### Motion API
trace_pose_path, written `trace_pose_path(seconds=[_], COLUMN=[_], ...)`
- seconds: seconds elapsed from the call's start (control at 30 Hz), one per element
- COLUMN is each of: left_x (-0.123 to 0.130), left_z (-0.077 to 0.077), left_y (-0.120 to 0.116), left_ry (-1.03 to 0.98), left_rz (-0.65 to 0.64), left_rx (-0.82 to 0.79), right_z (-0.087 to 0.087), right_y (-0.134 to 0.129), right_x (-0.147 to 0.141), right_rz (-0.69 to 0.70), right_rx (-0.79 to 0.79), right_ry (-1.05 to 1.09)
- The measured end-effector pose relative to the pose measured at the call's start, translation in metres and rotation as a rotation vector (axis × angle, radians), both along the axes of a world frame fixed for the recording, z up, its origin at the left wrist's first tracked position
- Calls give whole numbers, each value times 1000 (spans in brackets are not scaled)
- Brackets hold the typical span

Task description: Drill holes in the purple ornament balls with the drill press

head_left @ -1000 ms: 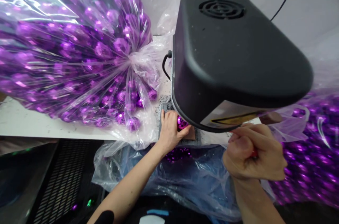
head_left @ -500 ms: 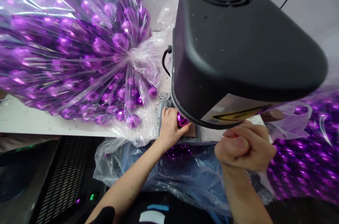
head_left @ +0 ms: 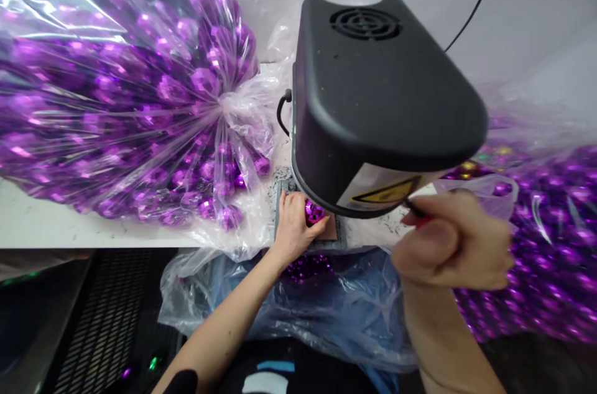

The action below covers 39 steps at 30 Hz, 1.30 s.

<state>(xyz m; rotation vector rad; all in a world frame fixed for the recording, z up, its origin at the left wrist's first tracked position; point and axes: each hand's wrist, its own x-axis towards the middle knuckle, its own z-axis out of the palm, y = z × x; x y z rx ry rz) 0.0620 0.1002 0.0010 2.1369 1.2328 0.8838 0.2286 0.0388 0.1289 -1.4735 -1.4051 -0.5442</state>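
The purple ball sits under the front edge of the black machine, above the grey base on the table, and I see only part of it past the fingers. My left hand has it gripped, fingers on the far and left side, thumb along the near side. A flat brown piece lies just to the right of the thumb. What the machine's underside does to the ball is hidden from me, so I cannot tell whether they touch.

My right hand is closed in a fist around a red and dark handle at the machine's right front, though the blur hides most of it. To do this well, I would hold the ball steady, keep the left fingertips and thumb low and out to the sides, and work the handle smoothly. The yellow warning label on the front seems reason enough for care.

Further out, dark crumbs lie on the white table. A clear plastic bag spreads over the lap below, a big bag of purple balls rests to the left, and more shiny purple pieces are heaped to the right
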Motion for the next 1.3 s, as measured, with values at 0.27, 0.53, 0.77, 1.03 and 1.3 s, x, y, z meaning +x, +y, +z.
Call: trace_pose_path(seconds=[0.27, 0.53, 0.77, 1.03, 1.3], left_x=[-5, -55, -91, -109, -119], left_z=[14, 3, 37, 38, 62], left_y=[-5, -96, -66, 86, 75], left_ry=[-59, 68, -7, 590, 385], left_rz=[-65, -273, -256, 273, 254], left_rx=[51, -72, -7, 134, 105], right_z=[71, 70, 72, 65, 73], right_y=[76, 80, 83, 84, 79], right_x=[7, 9, 9, 21, 12], right_rz=[163, 181, 189, 194, 173], right_rx=[58, 66, 57, 43, -15], right_ry=[230, 307, 347, 291, 299])
